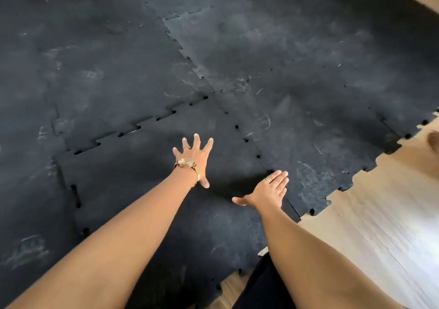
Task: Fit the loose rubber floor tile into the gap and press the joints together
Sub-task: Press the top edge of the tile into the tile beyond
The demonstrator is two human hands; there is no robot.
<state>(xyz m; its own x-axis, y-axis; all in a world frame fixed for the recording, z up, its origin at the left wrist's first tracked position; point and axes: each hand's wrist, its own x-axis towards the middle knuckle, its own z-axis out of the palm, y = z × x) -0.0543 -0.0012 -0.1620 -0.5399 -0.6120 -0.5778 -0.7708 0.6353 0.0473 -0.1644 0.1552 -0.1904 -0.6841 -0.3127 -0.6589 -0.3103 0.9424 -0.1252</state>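
The loose black rubber tile (147, 166) lies in the gap among the other black interlocking tiles, in the lower middle of the head view. Its far and right joints show small open holes along the seams. My left hand (196, 159), with a gold watch and a ring, rests flat on the tile's middle with fingers spread. My right hand (269, 191) lies flat with fingers together on the tile's right seam, beside the neighbouring tile (308, 142). Neither hand holds anything.
Black rubber tiles (213, 35) cover most of the floor. Light wooden flooring (380, 213) shows at the right and bottom, past the jagged puzzle edge of the mat. A dark trouser leg (259, 289) is at the bottom.
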